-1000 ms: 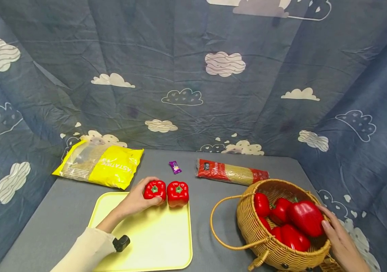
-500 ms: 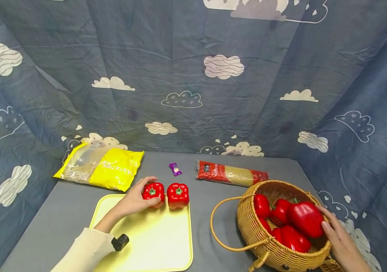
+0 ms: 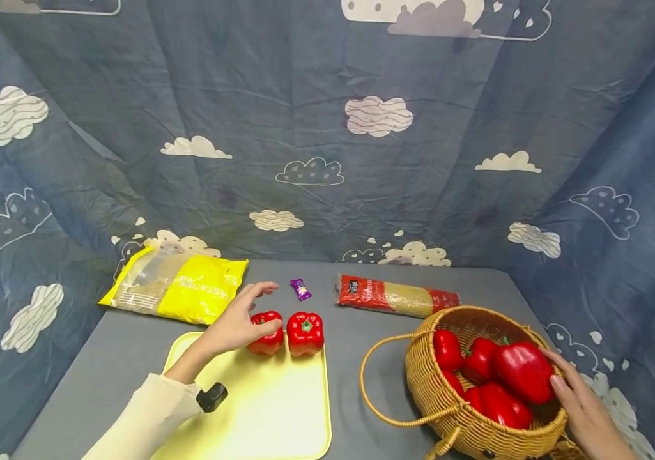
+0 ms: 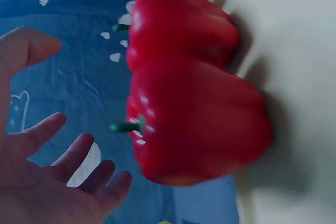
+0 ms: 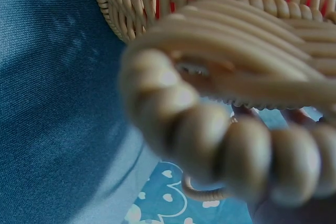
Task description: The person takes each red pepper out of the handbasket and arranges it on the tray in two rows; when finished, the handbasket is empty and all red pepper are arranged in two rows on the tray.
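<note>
My left hand (image 3: 238, 326) hovers over the far side of the yellow tray (image 3: 258, 409), thumb and fingers spread wide. Just beside it stands a red bell pepper (image 3: 266, 342), partly covered by the thumb in the head view. A second red bell pepper (image 3: 305, 335) stands right next to it. In the left wrist view, a gap separates the spread fingers from the green pepper stem (image 4: 126, 127). My right hand (image 3: 588, 409) holds the right rim of a wicker basket (image 3: 431, 390). Several red peppers (image 3: 525, 370) lie inside. A blurred wicker loop (image 5: 247, 150) fills the right wrist view.
At the back left lies a yellow pasta bag (image 3: 195, 287). A small purple-wrapped candy (image 3: 301, 289) is behind the peppers. A red-and-clear pack of noodles (image 3: 396, 296) lies behind the basket, whose handle (image 3: 370, 390) sticks out leftward. Cloud-patterned cloth (image 3: 315, 83) encloses the table.
My left hand has let go of the left pepper and lifted with its fingers spread. That pepper first shifted slightly left, apart from the other. My right hand stays at the basket.
</note>
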`<state>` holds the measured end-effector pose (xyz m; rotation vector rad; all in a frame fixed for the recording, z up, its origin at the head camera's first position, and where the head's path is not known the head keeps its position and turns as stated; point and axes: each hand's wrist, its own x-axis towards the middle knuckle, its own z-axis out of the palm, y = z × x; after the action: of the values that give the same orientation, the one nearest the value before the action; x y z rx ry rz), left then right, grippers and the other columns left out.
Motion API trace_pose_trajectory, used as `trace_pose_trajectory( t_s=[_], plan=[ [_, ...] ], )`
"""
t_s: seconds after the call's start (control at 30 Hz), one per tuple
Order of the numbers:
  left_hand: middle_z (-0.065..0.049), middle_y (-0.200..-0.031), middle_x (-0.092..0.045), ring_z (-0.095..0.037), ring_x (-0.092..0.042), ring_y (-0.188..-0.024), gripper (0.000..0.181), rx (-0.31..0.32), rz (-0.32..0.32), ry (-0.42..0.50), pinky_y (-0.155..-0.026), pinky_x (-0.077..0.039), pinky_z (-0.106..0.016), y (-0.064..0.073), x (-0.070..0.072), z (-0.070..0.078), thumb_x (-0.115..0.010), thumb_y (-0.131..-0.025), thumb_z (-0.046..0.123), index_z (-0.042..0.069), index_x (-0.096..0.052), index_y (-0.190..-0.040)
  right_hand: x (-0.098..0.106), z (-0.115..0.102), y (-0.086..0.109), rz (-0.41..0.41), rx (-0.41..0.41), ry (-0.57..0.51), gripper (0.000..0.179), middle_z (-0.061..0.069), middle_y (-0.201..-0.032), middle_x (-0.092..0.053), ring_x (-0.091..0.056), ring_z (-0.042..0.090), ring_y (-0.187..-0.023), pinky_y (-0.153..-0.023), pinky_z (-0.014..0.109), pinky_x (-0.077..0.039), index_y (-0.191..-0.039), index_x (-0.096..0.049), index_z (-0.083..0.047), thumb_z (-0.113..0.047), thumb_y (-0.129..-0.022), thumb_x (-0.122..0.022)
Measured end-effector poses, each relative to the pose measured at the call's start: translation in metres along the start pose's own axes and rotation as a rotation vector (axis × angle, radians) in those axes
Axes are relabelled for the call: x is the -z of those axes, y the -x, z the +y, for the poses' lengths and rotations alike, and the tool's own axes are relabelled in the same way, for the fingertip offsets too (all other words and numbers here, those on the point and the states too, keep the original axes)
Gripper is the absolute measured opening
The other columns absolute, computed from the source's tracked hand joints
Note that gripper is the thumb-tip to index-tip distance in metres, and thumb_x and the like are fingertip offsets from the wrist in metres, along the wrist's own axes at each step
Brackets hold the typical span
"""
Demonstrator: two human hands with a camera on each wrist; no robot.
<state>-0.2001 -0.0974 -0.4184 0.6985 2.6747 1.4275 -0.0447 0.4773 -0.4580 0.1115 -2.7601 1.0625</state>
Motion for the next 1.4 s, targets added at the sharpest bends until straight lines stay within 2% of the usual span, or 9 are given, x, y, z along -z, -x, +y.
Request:
trace_pose_trajectory(
  t_s=[0.2, 0.33, 0.5, 0.7, 0.9, 1.03, 1.2, 1.4],
  plan=[
    [-0.009, -0.134, -0.055, -0.028, -0.049, -0.129, 0.061, -0.077, 0.026, 0.023, -0.109, -0.041, -0.055, -0.013, -0.003, 0.02, -0.078, -0.085, 0.021, 0.015, -0.052, -0.139, 0.002, -0.001, 0.0, 0.002, 0.038, -0.016, 0.052, -0.038, -0.136, -0.026, -0.032, -0.025, -0.112, -0.079, -0.003, -0.034, -0.158, -0.024, -0.01, -0.009, -0.108, -0.036],
    [-0.007, -0.133, -0.055, -0.027, -0.052, -0.127, 0.063, -0.113, 0.0, 0.033, -0.11, -0.043, -0.052, -0.021, -0.008, 0.034, -0.078, -0.084, 0.022, 0.016, -0.051, -0.141, 0.001, -0.002, 0.0, 0.005, 0.044, -0.016, 0.052, -0.037, -0.136, -0.027, -0.031, -0.024, -0.113, -0.08, -0.003, -0.033, -0.158, -0.025, -0.009, -0.009, -0.107, -0.036],
    [-0.006, -0.131, -0.057, -0.024, -0.055, -0.12, 0.065, -0.169, -0.033, 0.03, -0.106, -0.046, -0.046, -0.029, -0.018, 0.051, -0.079, -0.083, 0.021, 0.015, -0.051, -0.141, 0.0, 0.001, 0.001, -0.007, 0.002, 0.003, 0.052, -0.039, -0.133, -0.024, -0.029, -0.025, -0.109, -0.077, -0.003, -0.033, -0.158, -0.023, -0.01, -0.013, -0.108, -0.035],
    [-0.004, -0.131, -0.058, -0.021, -0.054, -0.123, 0.062, -0.22, -0.064, 0.036, -0.101, -0.048, -0.041, -0.039, -0.03, 0.068, -0.079, -0.083, 0.018, 0.016, -0.052, -0.139, 0.0, 0.001, 0.002, -0.019, -0.023, 0.009, 0.052, -0.039, -0.132, -0.023, -0.029, -0.025, -0.107, -0.077, -0.003, -0.035, -0.159, -0.022, -0.009, -0.015, -0.109, -0.035],
    [-0.002, -0.128, -0.058, -0.02, -0.055, -0.122, 0.06, -0.256, -0.129, 0.072, -0.105, -0.046, -0.046, -0.048, -0.044, 0.08, -0.077, -0.084, 0.019, 0.016, -0.052, -0.138, 0.001, 0.0, 0.001, -0.028, -0.033, -0.004, 0.052, -0.038, -0.132, -0.024, -0.029, -0.025, -0.108, -0.076, -0.001, -0.038, -0.159, -0.021, -0.009, -0.015, -0.109, -0.035],
    [-0.001, -0.132, -0.057, -0.021, -0.054, -0.124, 0.059, -0.281, -0.168, 0.061, -0.106, -0.046, -0.048, -0.055, -0.053, 0.09, -0.077, -0.084, 0.02, 0.017, -0.053, -0.138, 0.002, -0.002, 0.001, -0.013, 0.01, -0.022, 0.052, -0.037, -0.135, -0.026, -0.032, -0.023, -0.112, -0.078, 0.0, -0.039, -0.158, -0.023, -0.007, -0.011, -0.108, -0.035],
    [-0.001, -0.134, -0.058, -0.017, -0.054, -0.126, 0.058, -0.335, -0.212, 0.026, -0.107, -0.045, -0.039, -0.064, -0.067, 0.107, -0.077, -0.085, 0.021, 0.017, -0.053, -0.138, 0.003, -0.004, 0.001, 0.006, 0.052, -0.029, 0.051, -0.035, -0.137, -0.028, -0.033, -0.023, -0.114, -0.08, -0.002, -0.036, -0.158, -0.024, -0.007, -0.007, -0.108, -0.035],
    [-0.002, -0.136, -0.06, -0.016, -0.055, -0.127, 0.057, -0.395, -0.307, 0.006, -0.105, -0.046, -0.029, -0.078, -0.098, 0.125, -0.075, -0.087, 0.021, 0.013, -0.054, -0.139, 0.001, -0.005, 0.002, 0.021, 0.087, -0.037, 0.051, -0.034, -0.139, -0.03, -0.033, -0.022, -0.118, -0.083, -0.003, -0.032, -0.157, -0.026, -0.006, -0.004, -0.107, -0.035]
  ],
)
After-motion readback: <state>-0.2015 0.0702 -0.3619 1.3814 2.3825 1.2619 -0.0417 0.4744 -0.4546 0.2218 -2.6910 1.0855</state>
